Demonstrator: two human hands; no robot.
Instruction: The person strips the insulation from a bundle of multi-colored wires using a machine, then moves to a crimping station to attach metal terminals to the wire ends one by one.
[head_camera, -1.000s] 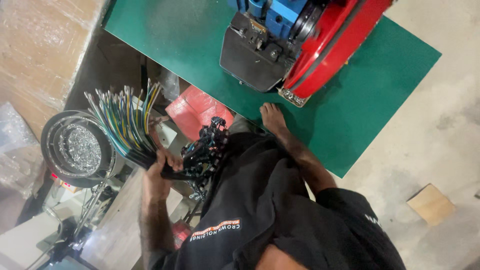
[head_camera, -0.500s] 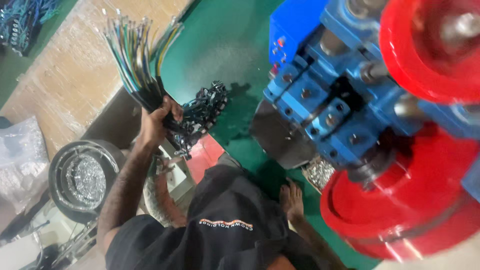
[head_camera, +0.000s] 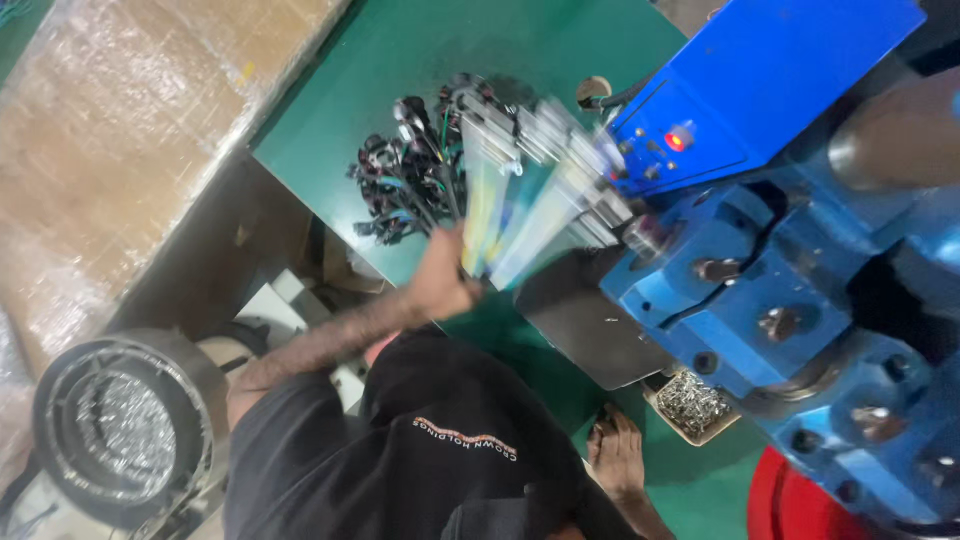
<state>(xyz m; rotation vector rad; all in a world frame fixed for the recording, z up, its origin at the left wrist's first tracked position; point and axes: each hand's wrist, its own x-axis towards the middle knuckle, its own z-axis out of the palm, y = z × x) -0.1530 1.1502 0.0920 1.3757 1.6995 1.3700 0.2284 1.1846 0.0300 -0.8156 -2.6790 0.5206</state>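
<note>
Step in hand: we judge the wire bundle (head_camera: 530, 190) is being carried to the blue press machine (head_camera: 760, 290); its blurred loose ends fan out toward the machine's front.
Left hand (head_camera: 440, 280): we see it closed around the bundle's lower end, above the green table (head_camera: 330, 110).
Right hand (head_camera: 618, 455): it rests flat and open on the green surface, just beside the small tray of metal terminals (head_camera: 692, 402), holding nothing.
Next move calls for: steadying the fan so single wire ends can be told apart; for now blur merges them.
Count, wires: too blurred for us to number.
Count, other: one heap of black connector harnesses (head_camera: 410, 170), one round bowl feeder (head_camera: 120, 430), one lit red button (head_camera: 678, 140).
</note>
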